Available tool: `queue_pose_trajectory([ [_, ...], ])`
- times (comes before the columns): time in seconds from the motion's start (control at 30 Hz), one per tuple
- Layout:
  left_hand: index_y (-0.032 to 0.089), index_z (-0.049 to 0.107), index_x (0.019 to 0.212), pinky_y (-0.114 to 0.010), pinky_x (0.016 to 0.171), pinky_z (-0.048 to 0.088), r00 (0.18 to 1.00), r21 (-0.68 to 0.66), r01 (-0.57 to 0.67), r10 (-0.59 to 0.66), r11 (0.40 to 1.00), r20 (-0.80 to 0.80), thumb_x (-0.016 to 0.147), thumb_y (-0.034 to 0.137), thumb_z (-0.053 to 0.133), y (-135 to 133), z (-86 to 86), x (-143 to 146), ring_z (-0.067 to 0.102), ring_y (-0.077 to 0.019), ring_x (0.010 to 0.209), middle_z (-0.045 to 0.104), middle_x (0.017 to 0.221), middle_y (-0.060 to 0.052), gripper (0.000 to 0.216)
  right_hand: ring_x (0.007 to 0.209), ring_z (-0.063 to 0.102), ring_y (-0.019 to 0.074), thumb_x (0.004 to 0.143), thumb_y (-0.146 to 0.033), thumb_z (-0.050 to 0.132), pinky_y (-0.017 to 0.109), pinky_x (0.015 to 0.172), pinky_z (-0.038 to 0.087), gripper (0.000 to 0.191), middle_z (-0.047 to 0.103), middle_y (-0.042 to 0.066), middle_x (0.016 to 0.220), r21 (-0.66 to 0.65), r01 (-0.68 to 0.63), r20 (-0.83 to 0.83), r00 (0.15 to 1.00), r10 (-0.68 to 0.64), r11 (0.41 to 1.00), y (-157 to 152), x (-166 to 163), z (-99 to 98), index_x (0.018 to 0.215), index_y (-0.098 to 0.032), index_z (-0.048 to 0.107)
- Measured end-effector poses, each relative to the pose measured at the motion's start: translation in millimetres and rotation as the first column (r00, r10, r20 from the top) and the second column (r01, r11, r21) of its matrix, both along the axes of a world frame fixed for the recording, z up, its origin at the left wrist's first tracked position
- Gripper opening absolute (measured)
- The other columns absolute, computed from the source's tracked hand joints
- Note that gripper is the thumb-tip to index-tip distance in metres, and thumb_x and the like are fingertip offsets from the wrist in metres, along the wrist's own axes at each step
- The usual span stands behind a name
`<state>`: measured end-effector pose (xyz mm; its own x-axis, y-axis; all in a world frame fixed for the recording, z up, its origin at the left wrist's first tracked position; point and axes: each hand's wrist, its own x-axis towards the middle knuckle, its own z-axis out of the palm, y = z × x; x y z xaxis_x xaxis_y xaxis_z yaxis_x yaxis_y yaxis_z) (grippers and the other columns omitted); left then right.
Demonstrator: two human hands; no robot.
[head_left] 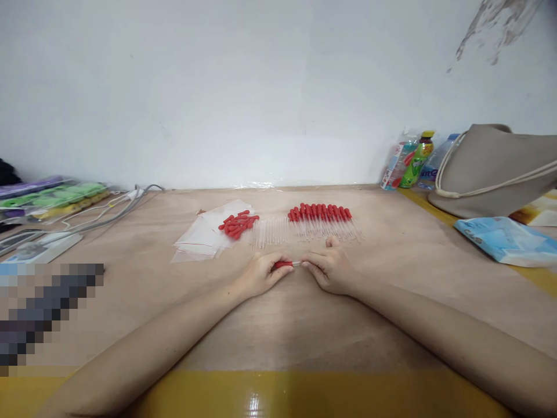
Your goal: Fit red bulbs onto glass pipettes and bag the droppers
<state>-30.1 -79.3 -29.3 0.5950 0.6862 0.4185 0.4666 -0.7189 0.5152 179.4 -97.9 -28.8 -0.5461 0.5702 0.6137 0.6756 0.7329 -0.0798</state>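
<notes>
My left hand (264,274) pinches a red rubber dropper bulb (284,264) near the middle of the table. My right hand (328,267) is closed on a thin clear dropper tube (297,263), whose end meets the bulb's open end; how far it goes in is hidden. Behind my left hand, loose red bulbs (238,224) lie in a pile, partly on white plastic bags (202,232). To their right is a row of bare clear tubes (270,231). Farther right, several droppers with red bulbs fitted (319,213) lie side by side, bulbs toward the wall.
At the back right stand bottles (418,159) beside a grey-beige bag with a cord (491,165). A blue packet (509,239) lies in front of it. Cables (117,212) and packs of coloured items (56,197) sit at the left. A white wall (261,98) rises behind the table.
</notes>
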Motion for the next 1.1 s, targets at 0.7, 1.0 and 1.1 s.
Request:
queue_pose_trajectory([
  [0.7, 0.016, 0.055, 0.097, -0.026, 0.065, 0.047, 0.999, 0.059, -0.05, 0.05, 0.997, -0.011, 0.078, 0.026, 0.056, 4, 8.6, -3, 0.058, -0.0129, 0.071, 0.063, 0.086, -0.004, 0.02, 0.077, 0.052, 0.0167, 0.085, -0.022, 0.042, 0.029, 0.071, 0.028, 0.023, 0.064, 0.006, 0.076, -0.171, 0.093, 0.331, 0.943, -0.031, 0.981, -5, -3, 35.7, 0.078, -0.018, 0.063],
  [1.0, 0.017, 0.057, 0.097, -0.031, 0.077, 0.048, 0.997, 0.082, 0.0, 0.006, 0.997, -0.079, 0.082, 0.023, 0.049, 2, 9.8, -5, 0.058, -0.0167, 0.086, 0.063, 0.097, -0.007, 0.018, 0.061, 0.056, 0.0146, 0.076, -0.035, 0.05, 0.023, 0.053, 0.033, 0.026, 0.063, 0.002, 0.062, -0.446, 0.519, -0.021, 0.809, -0.588, 0.729, 44, 15, 46.9, 0.059, -0.018, 0.061],
  [1.1, 0.017, 0.059, 0.095, -0.032, 0.084, 0.046, 0.997, 0.083, 0.021, -0.014, 0.996, -0.079, 0.083, 0.023, 0.048, 1, 10.0, -5, 0.058, -0.0171, 0.095, 0.062, 0.103, -0.007, 0.017, 0.066, 0.058, 0.0163, 0.075, -0.036, 0.05, 0.024, 0.055, 0.034, 0.025, 0.064, 0.002, 0.066, -0.454, 0.563, -0.035, 0.763, -0.645, 0.691, 63, 7, 42.6, 0.061, -0.019, 0.062],
])
